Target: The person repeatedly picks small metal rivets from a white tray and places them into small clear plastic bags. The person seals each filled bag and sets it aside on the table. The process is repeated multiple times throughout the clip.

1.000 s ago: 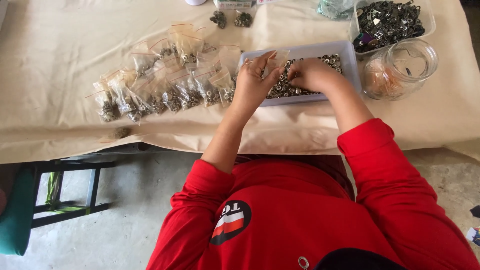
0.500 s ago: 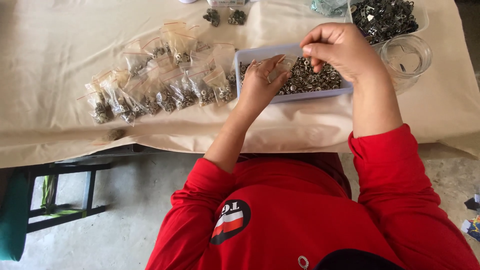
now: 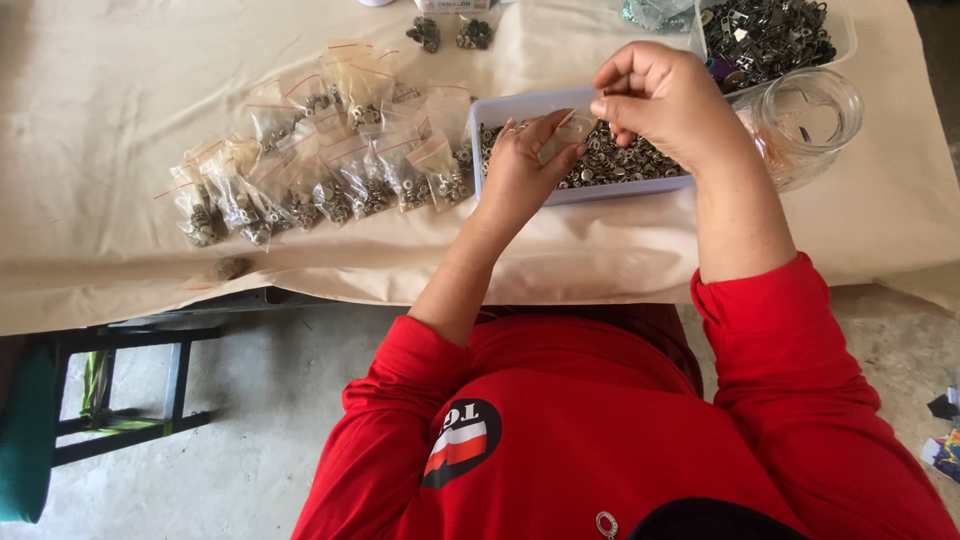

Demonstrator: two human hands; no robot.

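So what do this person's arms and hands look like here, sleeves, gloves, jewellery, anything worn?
Both arms wear long red sleeves pushed up towards the elbows, leaving the forearms bare. The left hand and right hand are bare, with no gloves. A thin ring seems to sit on a left-hand finger; it is too small to be sure. No watch or bracelet shows.

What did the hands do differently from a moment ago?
The right hand was down in the pale tray of small metal pieces; it has lifted above it, fingertips pinched together. The left hand has stayed at the tray's near edge, now with a small clear bag at its fingertips. The rows of filled little bags, the glass jar and the cloth-covered table look unchanged.
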